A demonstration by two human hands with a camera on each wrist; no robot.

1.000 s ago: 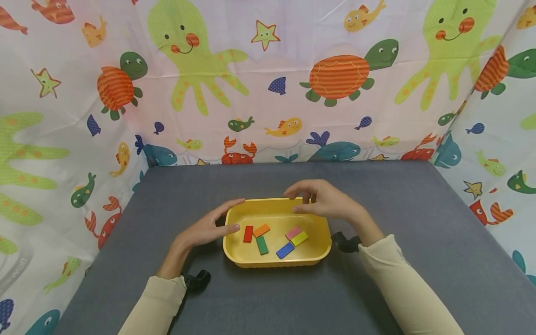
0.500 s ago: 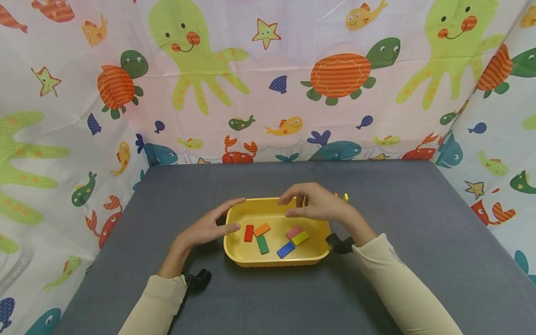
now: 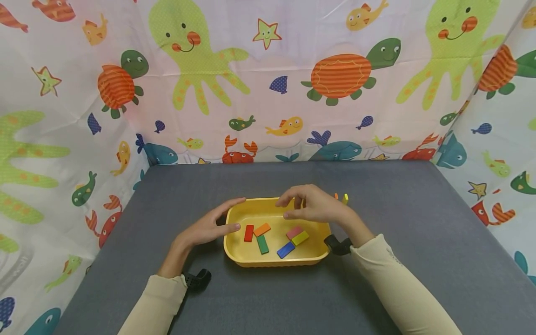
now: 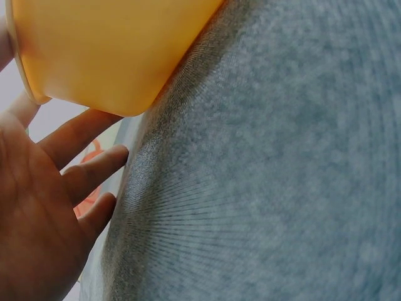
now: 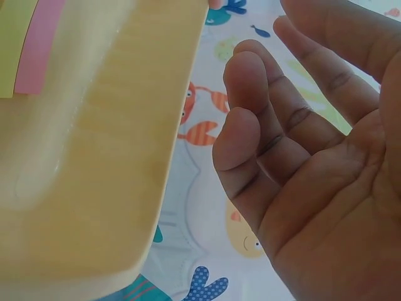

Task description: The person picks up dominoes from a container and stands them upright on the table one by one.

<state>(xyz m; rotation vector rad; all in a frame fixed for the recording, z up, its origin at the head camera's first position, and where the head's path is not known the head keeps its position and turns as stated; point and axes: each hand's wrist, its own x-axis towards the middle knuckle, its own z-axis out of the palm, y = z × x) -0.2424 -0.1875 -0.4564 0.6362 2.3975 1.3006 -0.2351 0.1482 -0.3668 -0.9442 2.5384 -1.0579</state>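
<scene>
A yellow plastic tub [image 3: 259,209] stands on the table. On its floor lie small flat blocks: red [image 3: 249,233], orange [image 3: 262,229], green [image 3: 263,244], pink [image 3: 294,231], yellow [image 3: 300,238] and blue [image 3: 285,250]. My left hand [image 3: 205,230] is at the tub's left end, thumb over the rim and fingers extended along the outside. Over the tub's back right part hovers my right hand [image 3: 311,203], its fingers loosely bent. The right wrist view shows that hand's palm [image 5: 332,200] holding nothing, beside the tub wall [image 5: 144,138].
Just behind my right wrist, a small orange piece [image 3: 336,196] and a yellow piece [image 3: 345,198] stand upright, partly hidden. A grey cloth [image 3: 251,302] covers the table. A sea-animal curtain [image 3: 234,102] closes off the back and both sides.
My right hand has shifted a little left and toward me, bringing the upright orange and yellow pieces into view behind it. The left hand, tub and blocks stay put.
</scene>
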